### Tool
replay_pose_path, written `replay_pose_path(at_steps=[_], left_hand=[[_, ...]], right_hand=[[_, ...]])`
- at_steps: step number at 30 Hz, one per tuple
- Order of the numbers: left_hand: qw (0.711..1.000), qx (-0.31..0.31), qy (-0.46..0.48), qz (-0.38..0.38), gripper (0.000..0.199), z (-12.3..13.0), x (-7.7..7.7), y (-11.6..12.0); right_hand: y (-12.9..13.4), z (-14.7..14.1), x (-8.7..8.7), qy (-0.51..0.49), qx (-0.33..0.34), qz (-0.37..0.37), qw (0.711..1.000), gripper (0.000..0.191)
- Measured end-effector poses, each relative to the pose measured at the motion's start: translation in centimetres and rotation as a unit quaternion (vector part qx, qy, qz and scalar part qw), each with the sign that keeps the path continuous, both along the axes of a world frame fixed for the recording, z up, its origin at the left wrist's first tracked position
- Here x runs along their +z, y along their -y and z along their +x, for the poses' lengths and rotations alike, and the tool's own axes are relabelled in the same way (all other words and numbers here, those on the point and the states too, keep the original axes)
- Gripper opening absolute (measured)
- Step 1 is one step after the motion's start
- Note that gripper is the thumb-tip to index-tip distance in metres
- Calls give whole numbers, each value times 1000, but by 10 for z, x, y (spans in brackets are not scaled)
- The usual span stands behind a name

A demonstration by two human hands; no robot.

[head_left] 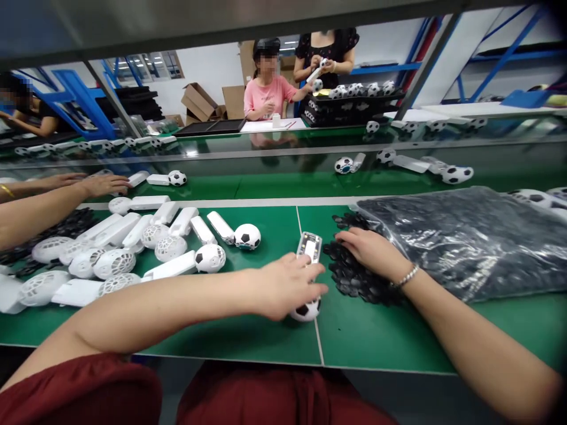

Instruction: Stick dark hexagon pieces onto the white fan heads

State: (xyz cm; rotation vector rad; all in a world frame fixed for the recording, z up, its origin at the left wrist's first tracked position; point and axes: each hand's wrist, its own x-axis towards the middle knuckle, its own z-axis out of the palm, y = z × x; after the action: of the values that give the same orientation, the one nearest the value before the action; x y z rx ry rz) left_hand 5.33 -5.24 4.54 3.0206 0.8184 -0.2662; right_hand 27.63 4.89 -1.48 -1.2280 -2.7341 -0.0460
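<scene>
My left hand [287,283] lies over a handheld fan with a soccer-ball head [306,311], its fingers bent around the fan. The fan rests on the green work surface, its handle [310,245] pointing away from me with the inner parts exposed. Over a heap of small flat black pieces [358,274], my right hand [370,251] reaches in with its fingers bent together; its fingertips touch the heap, and what they pinch, if anything, is hidden. Left of my left hand are a soccer-ball fan [210,258] and another such fan [247,236].
White fans with mesh heads [114,263] crowd the left side. A clear plastic bag of black pieces [473,242] lies to the right. A co-worker's hands [104,184] reach in from the left. Soccer-ball fans [456,173] lie on the belt beyond; people sit or stand across it.
</scene>
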Motion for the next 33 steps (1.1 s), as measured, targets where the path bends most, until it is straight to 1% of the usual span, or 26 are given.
replay_pose_path(at_steps=[2,4,7,8,10,12,13,15,17,19,20,22,24,27,29,31,33], left_hand=[[1000,-25,-9,-13,67,-9,1,-10],[999,-41,1,-26,63,-12,-1,-17],[998,-33,50,-25,61,-6,-10,-17],[997,-19,67,-23,63,-1,-14,-15],[995,37,94,-25,69,7,-21,-10],[988,100,110,-45,77,13,-25,-6],[984,119,114,-61,79,13,-26,-5],[980,132,110,-98,81,8,-27,-6],[976,151,110,-115,73,-1,-29,-8],[964,206,124,-111,63,-10,-33,-10],[956,237,136,-108,61,-14,-35,-11],[939,289,154,-105,64,-19,-40,-13],[926,328,153,-105,66,-21,-43,-14],[918,364,132,-83,66,-20,-45,-18],[918,371,129,-53,66,-19,-45,-22],[919,370,136,-28,68,-20,-47,-26],[917,367,155,-26,71,-23,-49,-29]], right_hand=[[-1,0,0,-37,-7,-7,999,26],[-3,0,-1,-84,-10,-16,996,21],[-6,3,-4,-130,-11,-40,991,16],[-7,4,-5,-137,-9,-49,989,17],[-6,5,-6,-141,0,-53,989,19],[-5,6,-6,-151,10,-37,988,17],[-5,6,-5,-162,15,-25,986,15],[-3,5,-4,-188,21,-5,982,14],[-1,3,-2,-213,22,0,977,14],[3,1,1,-236,20,-6,971,15],[6,0,2,-245,20,-8,969,17],[12,-4,4,-255,29,-15,966,21],[19,-9,7,-262,46,-34,963,20],[28,-16,10,-303,51,-83,948,12],[33,-20,11,-335,46,-112,934,9],[37,-25,10,-350,62,-123,927,7],[41,-29,9,-355,85,-121,923,6]])
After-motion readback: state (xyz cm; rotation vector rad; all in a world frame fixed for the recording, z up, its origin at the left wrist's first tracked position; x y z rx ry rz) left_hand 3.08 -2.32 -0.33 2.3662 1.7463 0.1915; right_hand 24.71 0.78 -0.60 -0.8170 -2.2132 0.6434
